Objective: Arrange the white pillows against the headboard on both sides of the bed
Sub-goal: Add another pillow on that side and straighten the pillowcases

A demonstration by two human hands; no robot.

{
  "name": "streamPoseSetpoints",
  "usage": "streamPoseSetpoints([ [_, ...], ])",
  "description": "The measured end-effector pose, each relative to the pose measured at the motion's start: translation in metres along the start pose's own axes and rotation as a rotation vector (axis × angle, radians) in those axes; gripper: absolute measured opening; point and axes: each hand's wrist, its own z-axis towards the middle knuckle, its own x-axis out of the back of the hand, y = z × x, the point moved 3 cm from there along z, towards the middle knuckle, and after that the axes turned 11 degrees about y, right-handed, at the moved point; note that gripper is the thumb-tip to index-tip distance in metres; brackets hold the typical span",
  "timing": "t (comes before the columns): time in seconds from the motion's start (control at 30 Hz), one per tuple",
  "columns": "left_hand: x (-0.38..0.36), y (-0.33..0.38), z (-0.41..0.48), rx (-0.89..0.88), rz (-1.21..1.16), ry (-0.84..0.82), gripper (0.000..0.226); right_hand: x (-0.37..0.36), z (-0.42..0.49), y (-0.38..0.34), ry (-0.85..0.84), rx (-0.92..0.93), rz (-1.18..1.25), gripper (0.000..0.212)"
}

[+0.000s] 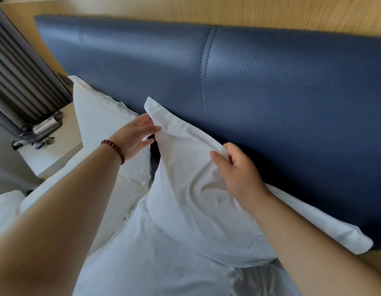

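White pillow (185, 189) leans on headboard (270, 92); right hand (238, 174) pinches its edge; left hand (136, 137), fingers straight, touches it

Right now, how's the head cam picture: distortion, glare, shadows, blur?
Head view: the wide angle bends the headboard top into a curve. There is a soft sheen on the leather right of its seam, but no hard glare. A dark shadow fills the gap between the held pillow and the second pillow. The left hand and right hand are fairly sharp. The sheet at the bottom edge looks soft.
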Motion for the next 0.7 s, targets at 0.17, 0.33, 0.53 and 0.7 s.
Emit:
streamPoseSetpoints([
  [0.17,-0.007,0.018,0.007,-0.113,-0.005,0.064,0.032,0.004,-0.001,-0.001,-0.022,-0.008,0.045,0.038],
  [0.33,-0.009,0.015,0.009,-0.081,-0.033,0.023,0.077,0.006,-0.001,0.003,-0.026,-0.036,0.070,0.038],
  [0.53,-0.010,0.008,0.012,-0.067,-0.210,0.038,0.012,0.010,-0.002,0.009,-0.051,-0.108,0.212,0.040],
  [0.7,-0.015,0.015,0.008,-0.054,-0.344,0.026,0.018,0.009,-0.005,0.007,-0.032,-0.080,0.201,0.040],
])
